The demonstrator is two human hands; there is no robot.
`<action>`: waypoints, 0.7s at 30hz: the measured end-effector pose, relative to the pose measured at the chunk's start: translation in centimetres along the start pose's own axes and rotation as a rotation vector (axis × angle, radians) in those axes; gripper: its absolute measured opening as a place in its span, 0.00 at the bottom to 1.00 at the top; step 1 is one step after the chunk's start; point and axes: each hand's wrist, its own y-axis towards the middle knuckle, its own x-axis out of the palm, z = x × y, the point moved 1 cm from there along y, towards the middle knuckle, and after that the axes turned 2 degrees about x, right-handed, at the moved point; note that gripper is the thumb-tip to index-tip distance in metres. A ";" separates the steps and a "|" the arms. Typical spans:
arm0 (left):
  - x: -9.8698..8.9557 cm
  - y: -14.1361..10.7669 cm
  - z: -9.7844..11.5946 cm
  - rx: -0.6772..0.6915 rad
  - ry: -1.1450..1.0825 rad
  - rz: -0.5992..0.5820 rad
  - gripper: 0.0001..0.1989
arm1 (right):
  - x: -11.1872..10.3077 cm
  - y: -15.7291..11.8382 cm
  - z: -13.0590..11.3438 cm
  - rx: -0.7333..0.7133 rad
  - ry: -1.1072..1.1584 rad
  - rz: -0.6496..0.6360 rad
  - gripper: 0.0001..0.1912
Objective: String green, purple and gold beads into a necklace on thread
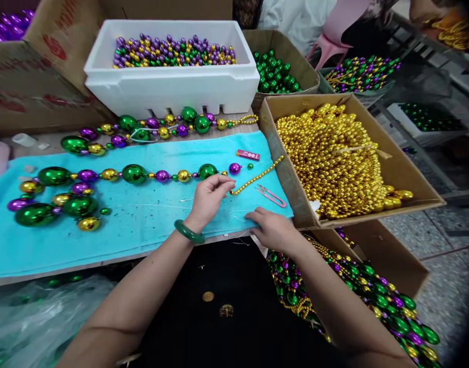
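Note:
My left hand, a green bangle at its wrist, pinches the near end of a gold bead string over the blue towel. Lower right, my right hand has its fingers curled at the towel's front edge, closed on a thin clear thread. A row of large green, gold and purple beads runs left from my left hand and bends back. Just beyond the fingers lie a loose purple bead and a small green bead. Pink thread snips rest beyond my right hand.
A white foam box of small beads stands behind the towel, with a finished-looking bead strand before it. At right is a carton of gold bead strings. Bead strands hang below right. A small red packet lies on the towel.

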 end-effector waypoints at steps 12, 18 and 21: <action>0.7 -0.1 -0.1 -0.030 -0.030 -0.028 0.07 | 3.2 -2.7 0.7 -0.060 -0.005 0.098 0.10; 0.4 -0.2 -0.1 -0.017 -0.023 -0.026 0.07 | 3.3 -2.6 0.1 -0.052 -0.098 0.015 0.10; 0.3 -0.1 -0.2 -0.019 -0.018 -0.025 0.07 | 2.6 -3.2 0.2 0.008 -0.146 -0.145 0.07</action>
